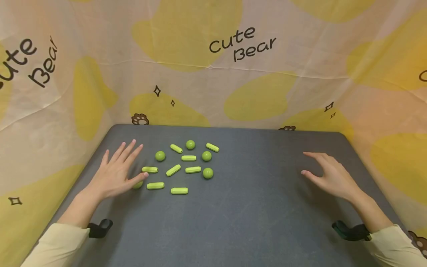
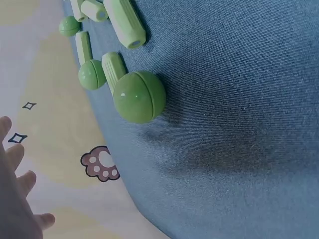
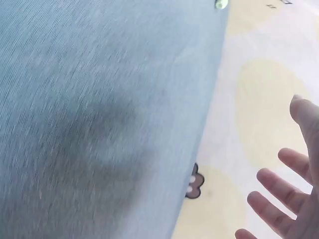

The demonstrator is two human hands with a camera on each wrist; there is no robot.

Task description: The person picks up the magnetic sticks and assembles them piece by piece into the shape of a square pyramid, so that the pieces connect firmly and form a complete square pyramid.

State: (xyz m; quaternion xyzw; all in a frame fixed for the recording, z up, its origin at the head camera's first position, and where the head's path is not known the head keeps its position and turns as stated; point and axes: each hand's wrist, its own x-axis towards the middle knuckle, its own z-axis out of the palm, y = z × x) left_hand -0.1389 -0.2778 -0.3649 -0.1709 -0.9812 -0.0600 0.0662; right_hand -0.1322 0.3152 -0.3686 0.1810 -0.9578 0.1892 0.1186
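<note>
My left hand (image 1: 116,174) hovers with spread fingers over the left of the table, holding nothing. Its thumb partly hides a green ball (image 1: 137,185). To its right lie several other glossy green balls, one of them a near ball (image 1: 208,173), mixed with several short, ribbed, light-green sticks, such as the front stick (image 1: 179,191). In the left wrist view a ball (image 2: 139,97) with a seam sits beside a stick (image 2: 113,68). Far from these pieces, at the right, my right hand (image 1: 333,178) is held above the table with thumb and fingers apart and nothing between them.
The dark grey table (image 1: 253,222) has rounded far corners. A patterned cloth (image 1: 186,85) with yellow patches and printed words stands behind it and along both sides. Dark straps with mounts, such as the right mount (image 1: 350,230), are on both wrists.
</note>
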